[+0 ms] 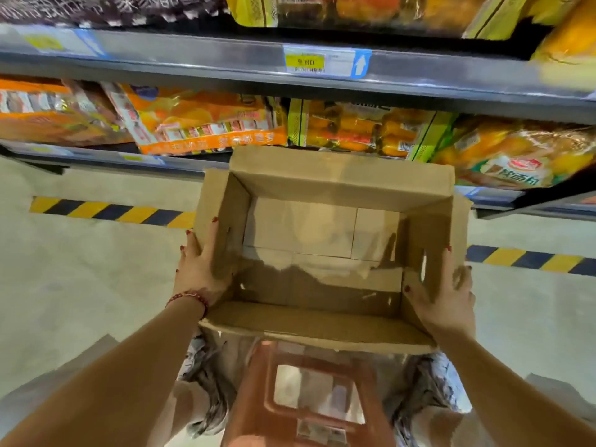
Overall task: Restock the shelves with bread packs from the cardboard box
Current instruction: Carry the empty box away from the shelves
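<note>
The cardboard box (325,327) is open at the top and holds no packs; only its taped bottom shows. I hold it between my hands in front of the shelves. My left hand (200,266) presses flat against the left side flap with straight fingers. My right hand (448,295) grips the right flap, thumb on the inner face and fingers outside. Bread packs (206,124) in orange and yellow wrappers lie along the lower shelf (180,164) just beyond the box, and more bread packs (364,8) fill the upper shelf (193,59).
A red-brown plastic stool (309,398) stands directly below the box, between my feet. A yellow-and-black hazard stripe (109,211) runs along the concrete floor at the foot of the shelving. A price tag (317,62) sits on the upper shelf edge.
</note>
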A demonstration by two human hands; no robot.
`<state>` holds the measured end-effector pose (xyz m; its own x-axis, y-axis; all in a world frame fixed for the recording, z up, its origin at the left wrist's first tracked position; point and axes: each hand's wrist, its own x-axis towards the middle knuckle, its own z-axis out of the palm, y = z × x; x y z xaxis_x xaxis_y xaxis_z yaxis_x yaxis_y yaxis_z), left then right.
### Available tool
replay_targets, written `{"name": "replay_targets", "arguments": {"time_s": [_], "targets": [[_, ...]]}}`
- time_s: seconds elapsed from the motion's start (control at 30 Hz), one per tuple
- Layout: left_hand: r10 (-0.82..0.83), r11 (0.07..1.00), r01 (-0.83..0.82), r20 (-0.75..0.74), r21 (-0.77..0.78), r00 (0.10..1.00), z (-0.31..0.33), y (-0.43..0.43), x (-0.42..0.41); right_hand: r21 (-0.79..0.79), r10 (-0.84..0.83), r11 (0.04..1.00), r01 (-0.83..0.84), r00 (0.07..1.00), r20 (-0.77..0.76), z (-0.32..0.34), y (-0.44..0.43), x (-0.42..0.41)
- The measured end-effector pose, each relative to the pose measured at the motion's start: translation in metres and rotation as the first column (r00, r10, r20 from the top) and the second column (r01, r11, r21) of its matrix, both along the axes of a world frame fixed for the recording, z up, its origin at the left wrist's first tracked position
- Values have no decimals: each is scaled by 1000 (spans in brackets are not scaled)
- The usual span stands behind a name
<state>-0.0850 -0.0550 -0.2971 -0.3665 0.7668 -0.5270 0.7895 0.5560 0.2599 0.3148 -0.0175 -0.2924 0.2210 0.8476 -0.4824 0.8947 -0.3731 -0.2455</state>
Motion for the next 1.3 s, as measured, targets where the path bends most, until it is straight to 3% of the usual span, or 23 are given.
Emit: {"name": "replay_targets", "arguments": {"time_s": [0.17,0.3,0.53,0.8,1.13,1.3], "targets": [[-22,1000,22,0,7,1000,-11,-11,-2,-49,25,999,-24,1000,16,-9,-4,10],[-23,1000,23,8,5,1000,-15,-12,-2,11,61,998,-61,998,24,-12,-5,11],[-74,997,73,17,21,997,-16,-12,-3,78,-61,995,61,998,2,-27,-9,9],[47,996,-56,114,75,992,7,-22,-5,42,-54,998,55,998,-37,4,-19,5],[200,978,-206,131,31,971,141,-92,-22,-50,22,998,-24,999,-31,144,-51,-24],[313,947,-318,107,34,944,236,-126,-43,-49,118,991,-125,985,-128,227,-46,-56]]}}
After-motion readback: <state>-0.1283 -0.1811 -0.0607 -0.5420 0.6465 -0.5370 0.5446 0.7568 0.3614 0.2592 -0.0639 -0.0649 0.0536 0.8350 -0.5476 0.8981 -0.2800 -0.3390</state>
